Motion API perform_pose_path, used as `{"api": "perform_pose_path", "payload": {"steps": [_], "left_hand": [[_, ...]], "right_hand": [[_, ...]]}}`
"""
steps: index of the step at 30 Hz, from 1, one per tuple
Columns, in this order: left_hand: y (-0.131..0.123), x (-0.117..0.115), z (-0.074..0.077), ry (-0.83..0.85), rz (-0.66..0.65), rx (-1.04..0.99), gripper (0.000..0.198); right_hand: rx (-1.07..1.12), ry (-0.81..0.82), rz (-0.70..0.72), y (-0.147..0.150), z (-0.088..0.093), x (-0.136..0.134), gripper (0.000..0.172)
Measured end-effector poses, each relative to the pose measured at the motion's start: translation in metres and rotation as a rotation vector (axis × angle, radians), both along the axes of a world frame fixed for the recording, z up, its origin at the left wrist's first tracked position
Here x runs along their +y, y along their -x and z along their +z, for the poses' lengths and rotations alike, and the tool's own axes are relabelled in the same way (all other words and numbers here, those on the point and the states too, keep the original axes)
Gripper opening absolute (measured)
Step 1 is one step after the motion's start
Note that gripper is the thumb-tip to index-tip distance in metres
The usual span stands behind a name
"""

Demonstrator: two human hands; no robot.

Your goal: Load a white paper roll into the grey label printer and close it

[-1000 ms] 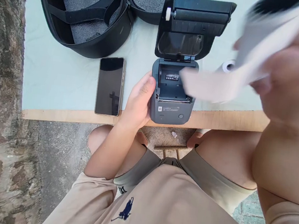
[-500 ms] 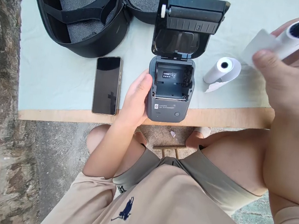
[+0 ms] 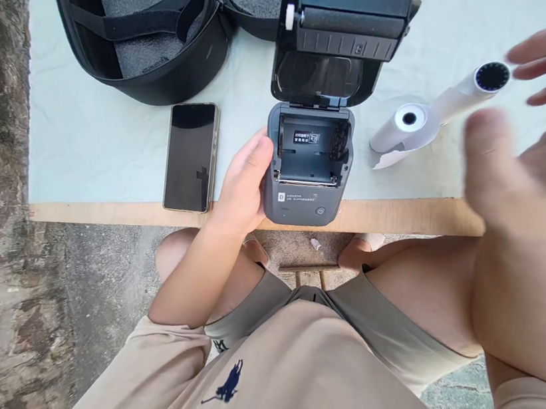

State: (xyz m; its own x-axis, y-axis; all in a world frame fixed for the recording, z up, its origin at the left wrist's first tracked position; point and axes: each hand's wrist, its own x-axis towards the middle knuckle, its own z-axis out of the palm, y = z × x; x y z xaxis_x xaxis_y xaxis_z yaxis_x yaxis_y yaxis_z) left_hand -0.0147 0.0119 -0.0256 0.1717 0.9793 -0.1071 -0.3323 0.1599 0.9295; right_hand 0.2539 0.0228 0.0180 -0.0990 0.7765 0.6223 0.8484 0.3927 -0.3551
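My left hand (image 3: 247, 184) grips the left side of a dark grey label printer (image 3: 302, 202) at the table's front edge. The printer's lid (image 3: 337, 45) stands raised, and its paper bay holds no roll. My right hand (image 3: 537, 145) is open, fingers spread and blurred, just right of a white paper roll with a black core (image 3: 469, 89), apart from it. That roll stands on the table behind a smaller white paper roll (image 3: 398, 128), whose loose end curls out to the right and front.
A black zippered case (image 3: 170, 70) with grey foam and a strap lies open at the back left. A phone (image 3: 190, 157) rests left of my left hand. The table's wooden front edge (image 3: 412, 216) runs above my legs.
My right hand has let go of the black-cored paper roll, which now stands behind the smaller one. The fingers have spread. My left hand keeps its hold on the printer.
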Motion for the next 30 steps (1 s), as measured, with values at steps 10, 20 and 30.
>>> {"api": "perform_pose_path", "payload": {"steps": [10,20,30], "left_hand": [[-0.002,0.000,0.000,0.004,0.018,-0.040,0.048],[0.001,0.002,-0.005,-0.051,-0.044,-0.115,0.036],[0.001,0.002,-0.007,-0.053,-0.005,-0.051,0.047]], "right_hand": [[-0.357,0.067,-0.105,0.029,-0.023,0.003,0.026],[-0.291,0.243,0.007,0.026,-0.017,-0.004,0.035],[0.538,0.367,0.219,0.028,-0.017,-0.003,0.059]]}}
